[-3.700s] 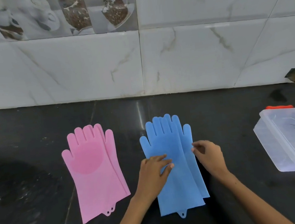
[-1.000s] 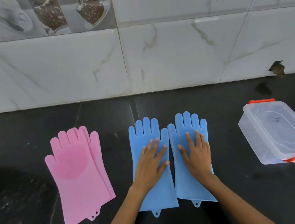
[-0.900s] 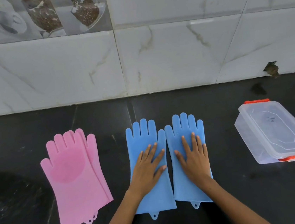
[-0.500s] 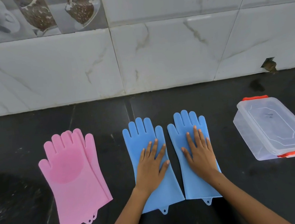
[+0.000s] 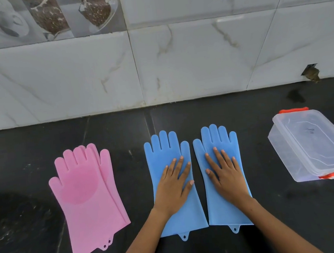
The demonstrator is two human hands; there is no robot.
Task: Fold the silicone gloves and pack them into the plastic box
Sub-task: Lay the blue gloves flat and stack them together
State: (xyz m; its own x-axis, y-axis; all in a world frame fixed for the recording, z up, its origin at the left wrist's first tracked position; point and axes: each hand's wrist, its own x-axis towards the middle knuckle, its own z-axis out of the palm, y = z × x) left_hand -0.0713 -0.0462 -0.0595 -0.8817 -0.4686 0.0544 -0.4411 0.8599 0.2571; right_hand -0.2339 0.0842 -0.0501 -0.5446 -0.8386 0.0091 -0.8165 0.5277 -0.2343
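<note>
Two bare forearms entering from bottom edge, no sleeves in view, left hand [image 5: 173, 184] and right hand [image 5: 226, 173] both ungloved, no rings, no watch, no bracelets, short trimmed nails on fingers [image 5: 217, 156], pale nail tips

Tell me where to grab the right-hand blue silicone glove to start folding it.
Probably at the fingertip end of the right-hand blue silicone glove, coming from the wall side. It lies flat on the black stone counter, palm area pinned by the right hand, so the free fingers can be pinched and drawn back toward the cuff with its hanging tab.
</note>
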